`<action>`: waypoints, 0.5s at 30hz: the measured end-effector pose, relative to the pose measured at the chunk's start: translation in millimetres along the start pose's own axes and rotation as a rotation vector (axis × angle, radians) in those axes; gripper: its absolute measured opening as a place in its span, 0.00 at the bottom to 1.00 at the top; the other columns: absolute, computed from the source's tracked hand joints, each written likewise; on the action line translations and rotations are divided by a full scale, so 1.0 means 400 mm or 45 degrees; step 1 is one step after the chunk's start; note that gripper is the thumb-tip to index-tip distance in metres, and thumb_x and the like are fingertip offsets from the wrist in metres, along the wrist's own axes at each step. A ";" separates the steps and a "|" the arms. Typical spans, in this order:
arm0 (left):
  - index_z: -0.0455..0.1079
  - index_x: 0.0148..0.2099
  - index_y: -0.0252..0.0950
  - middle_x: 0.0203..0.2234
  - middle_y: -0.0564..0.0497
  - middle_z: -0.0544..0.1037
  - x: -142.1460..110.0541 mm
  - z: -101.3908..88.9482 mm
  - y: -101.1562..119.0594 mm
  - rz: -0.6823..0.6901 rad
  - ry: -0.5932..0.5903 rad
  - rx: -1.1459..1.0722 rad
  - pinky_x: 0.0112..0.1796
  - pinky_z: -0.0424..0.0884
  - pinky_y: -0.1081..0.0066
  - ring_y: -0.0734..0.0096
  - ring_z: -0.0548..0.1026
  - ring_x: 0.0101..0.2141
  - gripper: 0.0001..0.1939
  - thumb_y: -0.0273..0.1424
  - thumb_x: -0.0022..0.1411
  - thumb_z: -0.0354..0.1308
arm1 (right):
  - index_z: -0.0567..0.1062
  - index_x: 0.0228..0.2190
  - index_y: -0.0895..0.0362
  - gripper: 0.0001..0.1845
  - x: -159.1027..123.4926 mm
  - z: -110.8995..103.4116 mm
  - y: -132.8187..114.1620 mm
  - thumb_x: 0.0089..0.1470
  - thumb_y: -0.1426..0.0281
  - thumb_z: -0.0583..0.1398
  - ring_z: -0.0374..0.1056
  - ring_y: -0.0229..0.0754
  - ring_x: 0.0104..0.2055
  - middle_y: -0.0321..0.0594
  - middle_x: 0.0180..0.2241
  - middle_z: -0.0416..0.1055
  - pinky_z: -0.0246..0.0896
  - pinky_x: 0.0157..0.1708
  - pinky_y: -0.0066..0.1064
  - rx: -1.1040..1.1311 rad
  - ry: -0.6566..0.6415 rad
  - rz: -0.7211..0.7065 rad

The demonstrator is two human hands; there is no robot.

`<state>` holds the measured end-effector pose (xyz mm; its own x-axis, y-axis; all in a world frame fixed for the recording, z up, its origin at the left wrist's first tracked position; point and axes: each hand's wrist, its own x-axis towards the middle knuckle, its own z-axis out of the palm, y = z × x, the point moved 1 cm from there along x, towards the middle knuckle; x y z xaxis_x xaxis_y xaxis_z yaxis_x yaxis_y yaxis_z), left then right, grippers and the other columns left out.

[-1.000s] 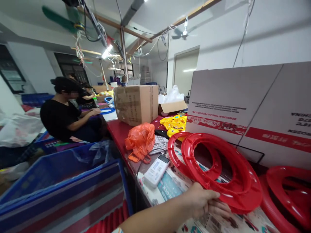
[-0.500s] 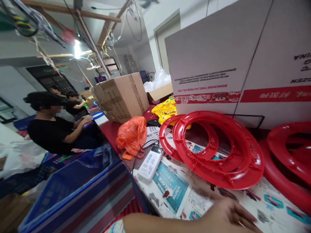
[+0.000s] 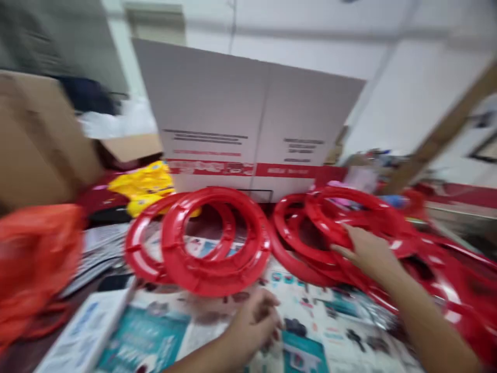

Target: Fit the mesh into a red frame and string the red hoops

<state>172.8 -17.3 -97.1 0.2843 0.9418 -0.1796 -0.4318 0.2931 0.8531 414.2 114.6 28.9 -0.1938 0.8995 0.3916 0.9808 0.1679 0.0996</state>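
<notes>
My left hand [image 3: 254,324] hovers over the printed table cover in front of the left red plastic rings [image 3: 217,282]. Its fingers are loosely curled and apart, with nothing in them. These ribbed rings overlap one another. Farther right, my right hand [image 3: 367,251] reaches over a heap of red rings [image 3: 303,241], thumb and fingers spread against the near side of the top ring. Blur hides how firmly it touches.
Behind the rings stands a large white carton [image 3: 217,103]. At left are an orange plastic bag [image 3: 39,259], a white box-shaped device [image 3: 83,331], yellow plastic pieces [image 3: 145,184] and a brown carton [image 3: 39,140]. A wooden post [image 3: 442,129] leans at right.
My view has swung right, bringing the right-hand ring heap fully into sight. My right hand has come into view at that heap. My left hand's fingers are now more curled.
</notes>
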 end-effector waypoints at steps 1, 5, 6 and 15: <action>0.62 0.36 0.37 0.20 0.56 0.73 -0.001 -0.007 -0.003 0.007 -0.005 0.007 0.19 0.59 0.78 0.78 0.68 0.18 0.20 0.43 0.48 0.65 | 0.71 0.47 0.58 0.23 -0.010 -0.011 0.025 0.57 0.55 0.58 0.69 0.43 0.46 0.47 0.45 0.71 0.64 0.48 0.39 -0.091 -0.099 -0.011; 0.63 0.37 0.36 0.22 0.55 0.74 -0.001 -0.022 -0.012 0.049 -0.034 0.061 0.21 0.61 0.76 0.76 0.70 0.20 0.17 0.41 0.53 0.63 | 0.71 0.44 0.60 0.20 -0.013 0.006 0.057 0.59 0.57 0.57 0.68 0.43 0.45 0.43 0.44 0.70 0.65 0.47 0.43 -0.274 -0.304 -0.065; 0.64 0.37 0.36 0.22 0.55 0.74 -0.003 -0.024 -0.013 0.053 -0.041 0.074 0.22 0.62 0.76 0.75 0.71 0.21 0.17 0.40 0.53 0.64 | 0.71 0.44 0.60 0.19 -0.009 0.012 0.055 0.60 0.58 0.56 0.68 0.42 0.45 0.43 0.44 0.70 0.66 0.46 0.41 -0.291 -0.305 -0.075; 0.67 0.37 0.35 0.24 0.53 0.74 -0.024 -0.017 0.013 0.135 -0.048 0.039 0.24 0.65 0.73 0.72 0.72 0.22 0.21 0.48 0.52 0.63 | 0.70 0.45 0.61 0.20 -0.089 -0.042 -0.036 0.60 0.58 0.55 0.68 0.42 0.44 0.44 0.43 0.70 0.64 0.45 0.40 -0.344 0.049 -0.266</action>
<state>162.1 -23.7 -94.3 0.2709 0.9601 -0.0696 -0.4349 0.1866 0.8809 406.6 73.2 28.9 -0.3958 0.8400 0.3712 0.8790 0.2294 0.4180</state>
